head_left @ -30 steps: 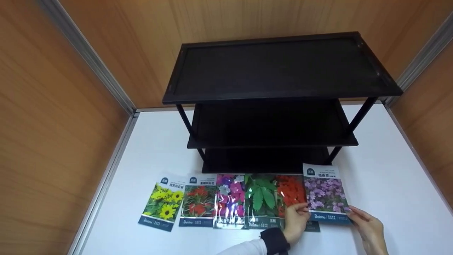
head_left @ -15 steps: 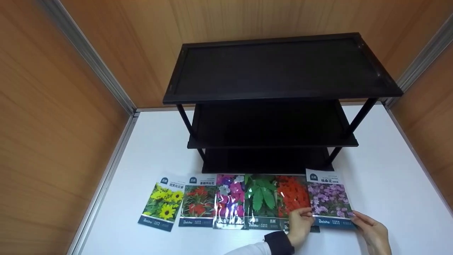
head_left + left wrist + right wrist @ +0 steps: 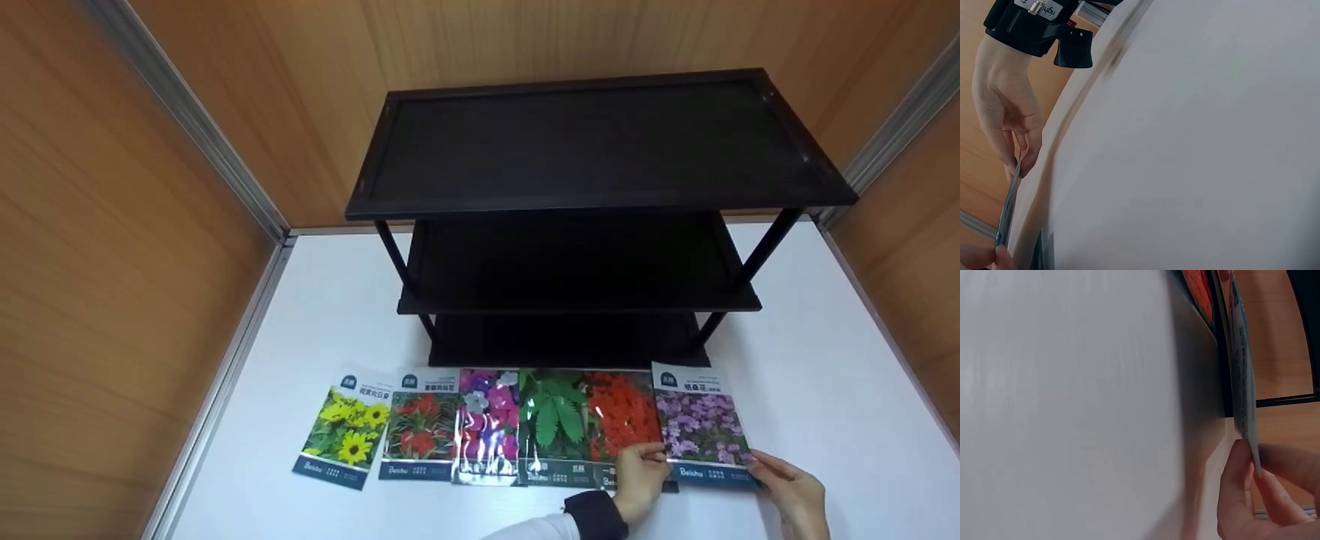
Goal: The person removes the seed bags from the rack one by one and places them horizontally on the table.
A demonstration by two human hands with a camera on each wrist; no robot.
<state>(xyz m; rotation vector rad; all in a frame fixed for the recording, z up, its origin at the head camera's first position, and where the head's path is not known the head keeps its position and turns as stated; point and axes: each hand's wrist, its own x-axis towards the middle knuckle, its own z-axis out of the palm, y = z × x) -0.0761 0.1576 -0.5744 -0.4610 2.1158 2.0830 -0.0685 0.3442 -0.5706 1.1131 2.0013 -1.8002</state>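
Observation:
A seed packet with purple flowers (image 3: 703, 427) is held at the right end of a row of packets. My left hand (image 3: 639, 484) pinches its lower left edge, and my right hand (image 3: 793, 495) pinches its lower right corner. Seen edge-on in the right wrist view, the packet (image 3: 1244, 377) stands off the white table, with thumb and fingers of my right hand (image 3: 1269, 500) on either side. To its left lie a red-flower packet (image 3: 621, 412), partly covered by my left hand, and a green-leaf packet (image 3: 553, 412).
Further left lie a pink-flower packet (image 3: 487, 420), a red-flower packet with narrow leaves (image 3: 420, 427) and a tilted sunflower packet (image 3: 349, 427). Behind the row stands a black three-tier shelf (image 3: 592, 142) on the white table (image 3: 322, 300). Wooden walls (image 3: 150, 300) enclose the table.
Both hands have brought the purple-flower packet slightly right and toward the front, uncovering more of the red-flower packet beside it. The other packets have stayed put.

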